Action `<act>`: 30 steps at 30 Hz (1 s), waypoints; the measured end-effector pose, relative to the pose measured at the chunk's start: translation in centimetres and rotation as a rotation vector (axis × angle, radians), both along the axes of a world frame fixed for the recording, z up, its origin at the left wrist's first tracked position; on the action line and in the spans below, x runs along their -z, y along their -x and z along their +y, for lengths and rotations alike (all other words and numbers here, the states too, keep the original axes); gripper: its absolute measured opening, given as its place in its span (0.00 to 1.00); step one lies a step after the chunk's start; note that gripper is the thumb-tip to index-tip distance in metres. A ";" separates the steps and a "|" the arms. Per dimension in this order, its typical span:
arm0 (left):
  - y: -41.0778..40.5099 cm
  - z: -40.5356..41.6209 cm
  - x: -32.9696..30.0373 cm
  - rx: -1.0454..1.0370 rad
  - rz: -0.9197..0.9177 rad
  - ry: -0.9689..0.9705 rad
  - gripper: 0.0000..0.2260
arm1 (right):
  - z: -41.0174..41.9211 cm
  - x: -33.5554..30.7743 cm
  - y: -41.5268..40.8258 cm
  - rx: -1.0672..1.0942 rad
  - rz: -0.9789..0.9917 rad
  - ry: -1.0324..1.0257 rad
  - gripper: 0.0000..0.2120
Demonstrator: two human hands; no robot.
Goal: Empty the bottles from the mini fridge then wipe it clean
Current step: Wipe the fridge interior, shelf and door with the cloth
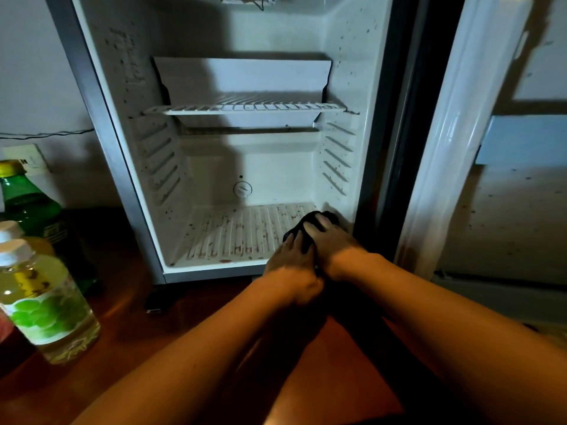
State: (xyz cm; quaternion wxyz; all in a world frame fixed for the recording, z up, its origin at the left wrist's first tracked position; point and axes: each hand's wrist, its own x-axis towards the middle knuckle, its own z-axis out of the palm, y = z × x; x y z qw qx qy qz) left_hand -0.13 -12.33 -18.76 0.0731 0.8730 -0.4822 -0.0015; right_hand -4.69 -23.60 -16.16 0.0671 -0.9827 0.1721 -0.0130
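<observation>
White mini fridge (101, 124) stands emptied, door swung wide right for reach. Both hands sit on a dark crumpled cloth (310, 223) at the fridge floor's front-right corner: right hand (331, 237) pressing on top with fingers spread, left hand (291, 256) flat on its near edge, likely for scrubbing force. Rusty stains remain left of the cloth. Green glass bottle (27, 204) and clear white-capped bottle (46, 299) parked left of the fridge, out of the way
</observation>
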 end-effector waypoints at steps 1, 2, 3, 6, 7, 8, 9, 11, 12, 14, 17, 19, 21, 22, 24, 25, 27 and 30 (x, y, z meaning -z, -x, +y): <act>-0.4 -0.4 -0.4 -0.001 0.007 -0.044 0.36 | 0.0 -0.1 0.0 0.004 0.032 0.032 0.41; -0.8 -0.8 -0.7 0.000 0.011 -0.090 0.37 | 0.0 -0.2 -0.3 0.007 0.089 0.055 0.43; -1.4 -1.1 -1.0 0.003 0.011 -0.133 0.37 | 0.1 -0.6 -0.5 -0.003 0.162 0.086 0.42; -2.7 -1.8 -2.0 0.041 -0.018 -0.182 0.31 | -0.1 -2.3 -2.0 -0.064 0.279 0.125 0.31; -3.0 -1.9 -2.5 0.054 -0.026 -0.187 0.27 | -0.3 -2.9 -2.5 -0.061 0.284 0.087 0.26; -3.3 -2.0 -3.0 0.067 -0.033 -0.196 0.23 | -0.4 -3.4 -3.2 -0.046 0.280 0.042 0.21; -3.6 -2.0 -3.3 0.082 -0.042 -0.199 0.20 | -0.5 -3.7 -3.6 -0.040 0.273 0.024 0.19; -4.7 -1.9 -3.5 0.101 -0.063 -0.177 0.20 | -0.7 -3.8 -4.5 -0.046 0.257 0.028 0.18; -5.4 -2.0 -3.4 0.100 -0.075 -0.165 0.21 | -0.9 -3.5 -5.0 -0.050 0.251 0.037 0.19; -6.9 -2.4 -3.2 0.092 -0.095 -0.166 0.23 | -1.3 -2.9 -6.1 -0.036 0.221 0.027 0.22; -8.8 -3.5 -3.0 0.051 -0.123 -0.213 0.27 | -2.1 -1.9 -8.0 0.022 0.147 -0.025 0.25; -10.2 -4.1 -2.9 0.040 -0.113 -0.205 0.29 | -2.5 -1.5 -9.3 0.065 0.121 -0.057 0.27; -11.5 -4.6 -2.7 0.036 -0.097 -0.188 0.30 | -2.8 -1.4 -10.3 0.091 0.105 -0.068 0.30; -12.2 -4.8 -2.7 0.030 -0.093 -0.178 0.30 | -2.9 -1.4 -10.7 0.104 0.094 -0.078 0.31; -13.4 -5.1 -2.7 0.015 -0.089 -0.153 0.30 | -3.3 -1.2 -11.6 0.117 0.067 -0.083 0.32; -13.9 -5.3 -2.7 0.011 -0.092 -0.137 0.29 | -3.4 -1.1 -12.1 0.122 0.054 -0.071 0.33; -14.7 -5.4 -2.6 0.007 -0.102 -0.109 0.27 | -3.3 -0.8 -13.0 0.140 0.038 -0.043 0.34; -15.6 -5.5 -2.2 -0.019 -0.073 -0.060 0.24 | -3.0 -1.0 -13.6 0.162 0.032 0.003 0.36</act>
